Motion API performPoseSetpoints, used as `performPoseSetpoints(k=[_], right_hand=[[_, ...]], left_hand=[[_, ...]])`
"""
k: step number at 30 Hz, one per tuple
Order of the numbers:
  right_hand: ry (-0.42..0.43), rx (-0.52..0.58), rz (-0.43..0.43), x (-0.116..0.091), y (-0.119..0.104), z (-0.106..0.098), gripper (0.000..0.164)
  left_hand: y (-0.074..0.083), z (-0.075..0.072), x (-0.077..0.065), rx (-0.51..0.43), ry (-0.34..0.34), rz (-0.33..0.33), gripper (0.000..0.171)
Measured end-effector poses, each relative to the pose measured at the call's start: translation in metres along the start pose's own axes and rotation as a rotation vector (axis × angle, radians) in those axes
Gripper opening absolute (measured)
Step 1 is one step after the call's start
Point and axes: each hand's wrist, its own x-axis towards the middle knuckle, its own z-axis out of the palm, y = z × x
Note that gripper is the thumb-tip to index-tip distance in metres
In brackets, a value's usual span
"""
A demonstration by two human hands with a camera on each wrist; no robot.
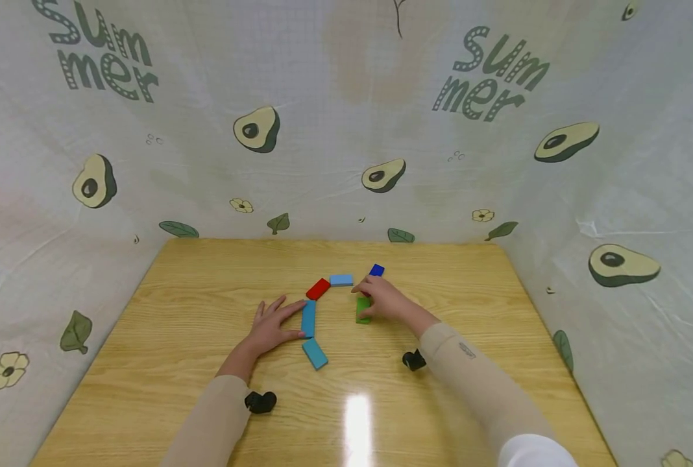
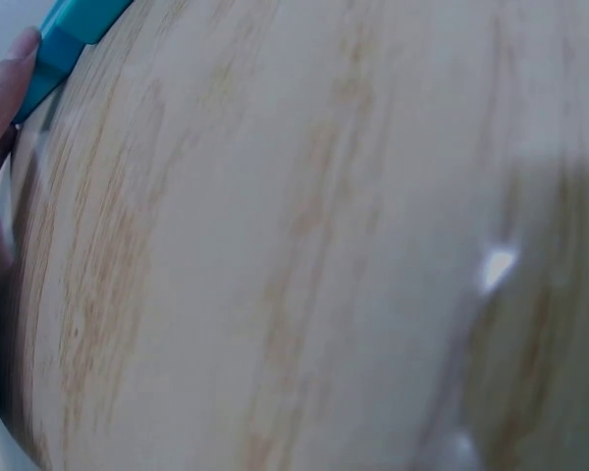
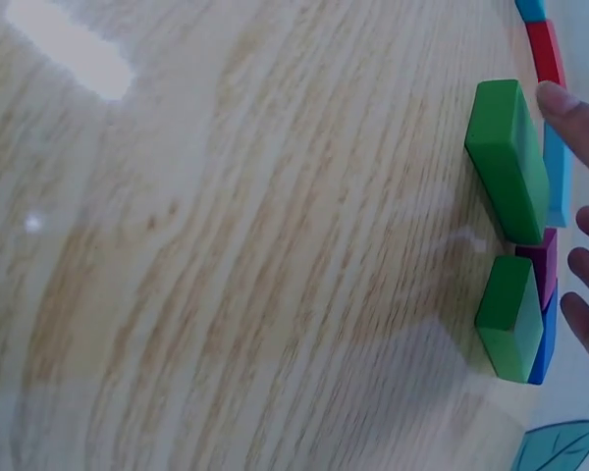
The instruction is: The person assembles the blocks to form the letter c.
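Note:
A blue block (image 1: 308,319) lies at the left of a curved row on the wooden table. My left hand (image 1: 267,331) rests beside it, fingers spread, with the index fingertip at its far end and the thumb at its near end. In the left wrist view a fingertip meets a teal block (image 2: 57,57). Over the row's right side, my right hand (image 1: 384,300) hovers by a green block (image 1: 363,311), its fingers loosely extended. The right wrist view shows a second, shorter green block (image 3: 508,319), which the hand hides in the head view.
A teal block (image 1: 315,354) angles off the near end of the left side. Along the back are a red block (image 1: 318,289), a light blue block (image 1: 341,280) and a dark blue block (image 1: 377,270). A purple block (image 3: 540,263) sits behind the green ones. Printed cloth (image 1: 323,194) surrounds the table.

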Motion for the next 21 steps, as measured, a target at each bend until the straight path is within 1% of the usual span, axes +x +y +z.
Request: performPoseSetpoints(k=[2,8,14,21], right_hand=[[-0.012,-0.015,-0.012,-0.0016,0.0003,0.0010,0.059],[-0.036,-0.007,-0.040,-0.0064,-0.0005,0.0018,0.059],[-0.084,0.004,-0.029,-0.0070,-0.0008,0.0042,0.058],[-0.120,-0.050,-0.051,-0.0050,0.0006,0.0059,0.051]], left_hand=[[0.0002,-0.0003,0.0001,0.000,-0.006,-0.005,0.075],[0.0015,-0.0013,-0.0009,-0.002,-0.012,-0.012,0.074],[0.0020,-0.0019,-0.0010,-0.001,-0.012,-0.009,0.074],[-0.0007,-0.0005,-0.0008,0.004,-0.003,-0.001,0.074]])
